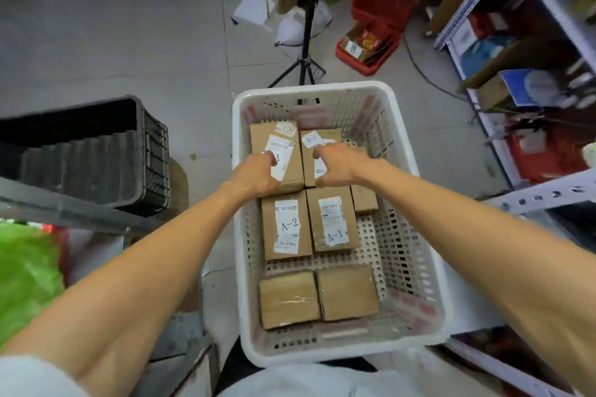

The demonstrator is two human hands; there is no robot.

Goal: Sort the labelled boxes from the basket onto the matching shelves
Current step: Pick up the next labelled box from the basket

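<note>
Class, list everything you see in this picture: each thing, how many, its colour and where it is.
basket: one, white, centre
boxes: seven showing, brown, inside the basket
crate: one, black, left of the basket
tripod: one, black, beyond the basket
bins: two, red, floor right of the tripod
shelves: several, white frame, right side
left hand: one, grips the far left box
right hand: one, grips the far right box

Boxes point(287, 224) in the basket point(398, 263) — crate point(151, 155) to its left, shelves point(529, 51) right
</note>
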